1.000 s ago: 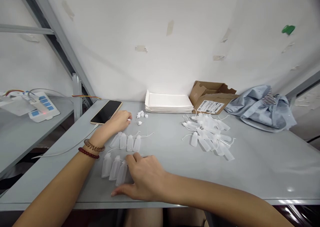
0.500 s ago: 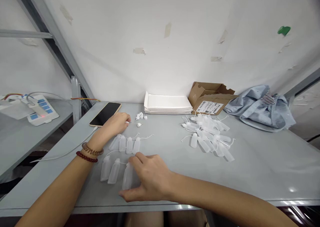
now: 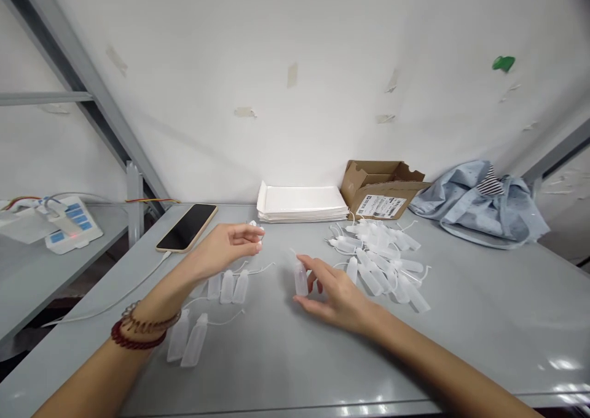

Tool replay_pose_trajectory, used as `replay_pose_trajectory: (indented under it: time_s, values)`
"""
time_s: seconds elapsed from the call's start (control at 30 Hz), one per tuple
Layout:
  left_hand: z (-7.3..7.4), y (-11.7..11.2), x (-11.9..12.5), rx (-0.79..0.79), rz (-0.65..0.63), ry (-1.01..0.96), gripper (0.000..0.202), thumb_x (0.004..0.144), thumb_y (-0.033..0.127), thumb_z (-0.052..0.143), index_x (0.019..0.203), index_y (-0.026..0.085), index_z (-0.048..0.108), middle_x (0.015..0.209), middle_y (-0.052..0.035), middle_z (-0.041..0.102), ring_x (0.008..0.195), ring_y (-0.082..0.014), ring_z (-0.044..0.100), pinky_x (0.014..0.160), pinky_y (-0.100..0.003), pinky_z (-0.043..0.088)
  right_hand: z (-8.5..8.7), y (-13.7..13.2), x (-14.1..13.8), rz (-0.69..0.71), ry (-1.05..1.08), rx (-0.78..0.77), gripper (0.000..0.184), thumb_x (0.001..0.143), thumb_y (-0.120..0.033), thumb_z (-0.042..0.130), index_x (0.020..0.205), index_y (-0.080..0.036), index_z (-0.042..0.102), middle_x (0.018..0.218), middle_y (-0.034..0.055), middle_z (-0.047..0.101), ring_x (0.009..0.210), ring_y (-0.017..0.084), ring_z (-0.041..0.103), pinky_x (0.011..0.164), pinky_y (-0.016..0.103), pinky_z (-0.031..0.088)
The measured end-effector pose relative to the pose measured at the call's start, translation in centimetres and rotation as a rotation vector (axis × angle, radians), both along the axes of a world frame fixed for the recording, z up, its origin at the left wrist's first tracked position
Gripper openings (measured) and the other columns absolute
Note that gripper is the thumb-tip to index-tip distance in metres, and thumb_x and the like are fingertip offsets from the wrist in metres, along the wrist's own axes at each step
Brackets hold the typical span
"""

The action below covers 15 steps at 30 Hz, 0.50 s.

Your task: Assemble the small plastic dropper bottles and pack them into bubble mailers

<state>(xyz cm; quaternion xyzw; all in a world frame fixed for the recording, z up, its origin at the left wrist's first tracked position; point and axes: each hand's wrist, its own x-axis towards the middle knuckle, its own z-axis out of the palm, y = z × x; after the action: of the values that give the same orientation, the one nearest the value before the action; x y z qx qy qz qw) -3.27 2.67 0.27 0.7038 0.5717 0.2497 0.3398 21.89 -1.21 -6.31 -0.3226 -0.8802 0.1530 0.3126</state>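
Observation:
My right hand (image 3: 329, 289) holds a small translucent squeeze bottle (image 3: 300, 280) upright between thumb and fingers, over the middle of the table. Above the front left bottles, my left hand (image 3: 230, 246) is closed in a pinch, with a small white cap (image 3: 259, 244) showing at its fingertips. More small white caps (image 3: 253, 224) lie just behind those fingers, partly hidden. Below the left hand is a row of several bottles (image 3: 227, 287) with thin strap-like tails. Two larger-looking bottles (image 3: 195, 341) lie nearer the front edge.
A heap of translucent bottles (image 3: 380, 255) covers the right middle of the table. Behind it stand a stack of white trays (image 3: 302, 203) and an open cardboard box (image 3: 380, 193). Blue cloth (image 3: 479, 203) lies far right; a phone (image 3: 187, 227) with its cable lies left.
My right hand has lifted a bottle from the front row and carried it right and away from me. My left hand has moved right, toward the white caps. The view has shifted slightly.

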Motion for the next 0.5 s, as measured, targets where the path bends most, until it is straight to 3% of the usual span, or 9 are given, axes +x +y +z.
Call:
replay_pose_trajectory:
  time_s: [0.17, 0.5]
  values:
    - [-0.2, -2.2, 2.3, -0.151, -0.068, -0.401, 0.027, 0.075, 0.04, 0.068, 0.098, 0.025, 0.067, 0.105, -0.0032, 0.069, 0.1, -0.021, 0.063, 0.088, -0.032, 0.051, 0.4, -0.8, -0.4, 0.023, 0.046, 0.097, 0.064, 0.088, -0.028, 0.051, 0.142, -0.022, 0.017, 0.088, 0.0046, 0.055, 0.067, 0.014, 0.055, 0.057, 0.025, 0.05]
    - [-1.2, -3.5, 4.4, -0.283, -0.099, -0.633, 0.017, 0.079, 0.035, 0.066, 0.086, 0.02, 0.062, 0.086, -0.0012, 0.065, 0.087, -0.0165, 0.059, 0.084, -0.03, 0.046, 0.4, -1.5, -1.0, 0.065, 0.114, 0.101, 0.068, 0.089, -0.027, 0.051, 0.145, -0.022, 0.013, 0.083, 0.0039, 0.052, 0.066, 0.015, 0.053, 0.057, 0.027, 0.051]
